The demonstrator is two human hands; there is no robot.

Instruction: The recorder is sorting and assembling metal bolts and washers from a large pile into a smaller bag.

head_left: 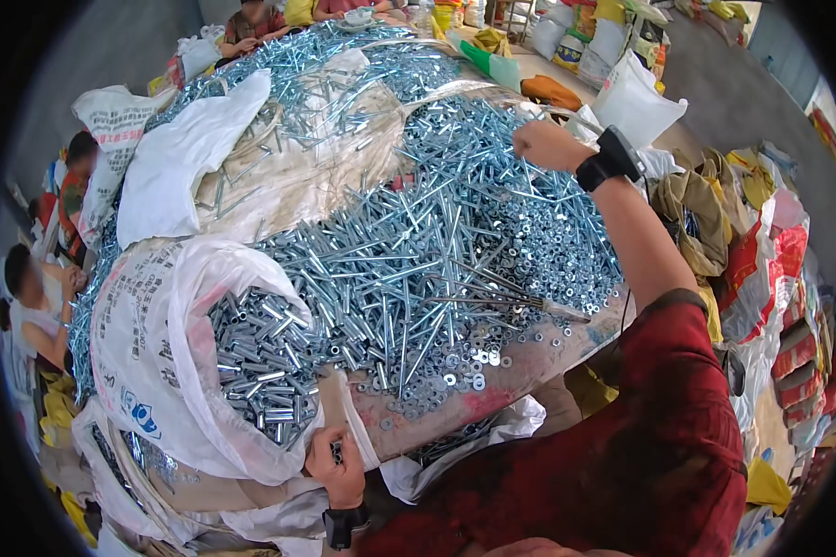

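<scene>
My right hand (548, 146) is closed above the far right side of a heap of silvery bolts (372, 246); what its fingers hold, if anything, is hidden. My left hand (337, 469) is at the near edge, beside the mouth of a white woven sack (144, 339). Its fingers are curled around something small that I cannot make out. Short metal sleeves (267, 371) fill the sack's open mouth. Nuts (576, 246) are heaped below my right forearm, and flat washers (437, 376) lie scattered toward the near edge.
A tool with thin dark tines and a pale handle (567, 311) lies across the nuts. Empty white sacks (181, 167) cover the heap's left side. People (37, 288) sit along the left and far sides. Filled bags (636, 97) and crumpled sacks (701, 213) stand at the right.
</scene>
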